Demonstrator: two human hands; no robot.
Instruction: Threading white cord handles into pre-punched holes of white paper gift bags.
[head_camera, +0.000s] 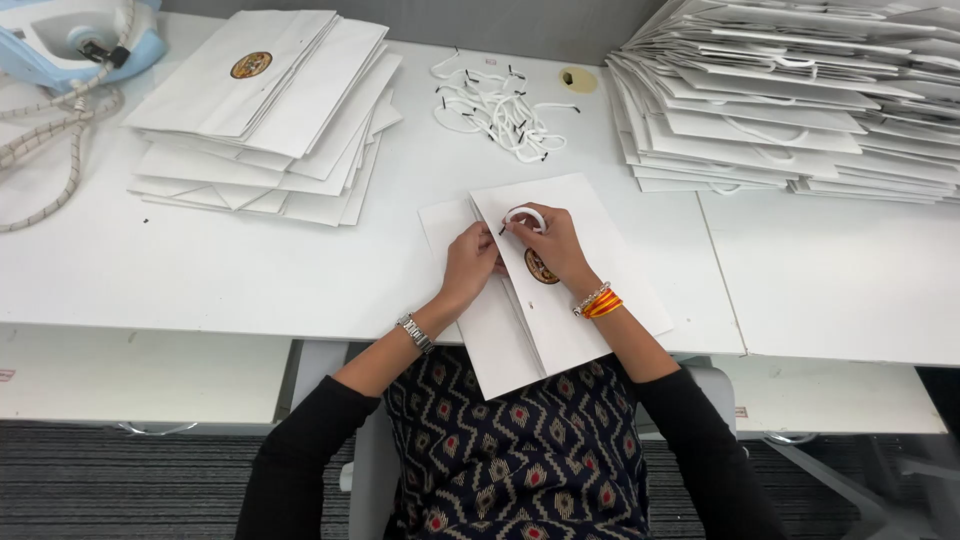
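White desk surface (230, 270) filled most of the frame, with dark grey carpet along the lower edge. At centre frame lay a flat folded white paper bag with a round brown-and-gold emblem (565, 290), angled toward the lower left. The left hand (470, 262) pressed down on the bag's left portion, fingers closed against the paper. The right hand (548, 243) pinched a short white cord handle (525, 215) at the bag's top edge, the cord forming a small loop above the fingers. A silver wristwatch (415, 333) sat on the left wrist; orange and beaded bangles (598, 302) sat on the right.

At upper centre lay a loose pile of white cord handles with black tips (495, 105). A stack of flat white bags (270, 120) occupied the upper left, and a fanned stack of bags with handles fitted (790, 100) occupied the upper right. A light blue appliance with a braided cable (70, 40) sat at the far upper left corner.
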